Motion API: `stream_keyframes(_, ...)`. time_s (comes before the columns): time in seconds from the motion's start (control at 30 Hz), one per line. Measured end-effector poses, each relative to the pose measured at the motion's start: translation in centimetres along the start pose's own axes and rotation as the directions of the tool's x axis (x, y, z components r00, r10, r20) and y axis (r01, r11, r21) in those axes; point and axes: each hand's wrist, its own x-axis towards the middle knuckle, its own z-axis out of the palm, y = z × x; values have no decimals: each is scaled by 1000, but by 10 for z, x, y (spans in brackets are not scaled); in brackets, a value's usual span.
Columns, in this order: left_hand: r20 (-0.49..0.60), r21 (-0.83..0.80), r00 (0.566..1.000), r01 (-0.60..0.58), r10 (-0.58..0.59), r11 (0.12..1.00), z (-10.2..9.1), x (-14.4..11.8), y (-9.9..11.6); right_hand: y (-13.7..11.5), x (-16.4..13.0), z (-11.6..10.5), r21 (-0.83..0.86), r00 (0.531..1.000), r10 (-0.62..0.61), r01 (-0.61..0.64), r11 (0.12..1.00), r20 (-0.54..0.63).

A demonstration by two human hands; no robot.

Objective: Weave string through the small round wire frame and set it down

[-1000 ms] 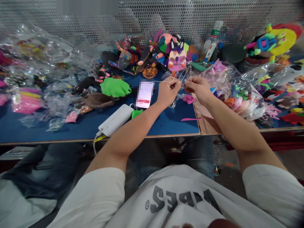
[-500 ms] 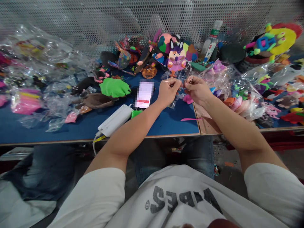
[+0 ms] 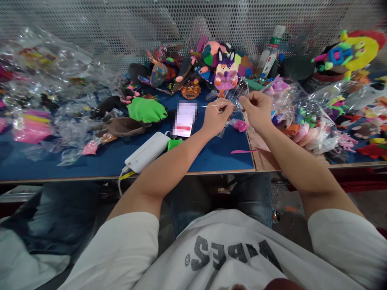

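My left hand is closed in a pinch on a thin pale strand; whether it is wire or cord I cannot tell. One end sticks out leftward past the phone's top edge, and fine loops rise above the fingers. To the right, my right hand pinches the looped part of the strand, with a small gap between the hands. Just beyond them stands a purple and pink clay figure with dark pointed ears. Under the hands lies a small pink piece beside clear plastic.
A phone with a lit screen lies left of my hands, near a white power bank with a cable. A pink strip lies near the table edge. Bagged clay pieces crowd both sides; a bottle stands behind.
My right hand has moved right and slightly up, away from my left hand, turning its fingers downward. The small pink piece below shows more. My left hand has barely shifted.
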Motion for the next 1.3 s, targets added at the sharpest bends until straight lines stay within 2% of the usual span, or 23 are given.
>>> stream_keyframes(0.07,-18,23,999,-37,38,999,0,-1,0,-3,-2,-3,-147,995,-92,85,985,-40)
stream_keyframes(0.13,-34,35,998,-45,47,998,-1,-1,0,-6,-3,-5,-236,989,-141,130,963,-32)
stream_keyframes(0.23,-45,18,998,-42,42,999,-1,1,0,-4,-3,-6,-248,991,-133,128,960,-1)
stream_keyframes(0.33,-59,-46,998,20,-23,999,-2,4,-2,3,2,-4,-58,998,-42,45,997,51)
stream_keyframes(0.43,-20,-140,996,86,-90,986,-3,5,-4,6,5,-2,216,982,108,-140,966,154)
stream_keyframes(0.53,46,-198,994,104,-97,975,-4,5,-5,3,5,-1,392,907,293,-398,829,302)
stream_keyframes(0.6,68,-195,995,85,-73,977,-5,4,-5,-1,3,0,464,852,377,-516,720,364)
stream_keyframes(0.67,76,-174,997,43,-30,984,-5,3,-5,-3,1,0,531,827,414,-561,635,380)
stream_keyframes(0.73,81,-150,997,-6,18,989,-4,2,-4,-2,0,0,579,824,405,-566,587,395)
stream_keyframes(0.83,75,-126,996,-42,51,991,-3,2,-5,3,-1,2,593,853,354,-521,614,384)
stream_keyframes(0.93,33,-71,999,-39,41,997,-4,3,-7,11,0,4,529,929,290,-369,764,229)
stream_keyframes(1.0,-3,-11,999,-50,50,999,-5,3,-7,14,1,4,410,974,208,-228,883,94)
stream_keyframes(1.07,-24,56,995,-95,96,994,-6,3,-6,16,2,2,248,994,107,-105,963,5)
stream_keyframes(1.2,-25,246,971,-225,238,943,-8,0,-2,16,2,-2,0,997,-44,44,999,-58)
stream_keyframes(1.3,21,339,950,-300,312,892,-8,-2,-2,17,2,-2,-82,997,-60,56,995,-53)
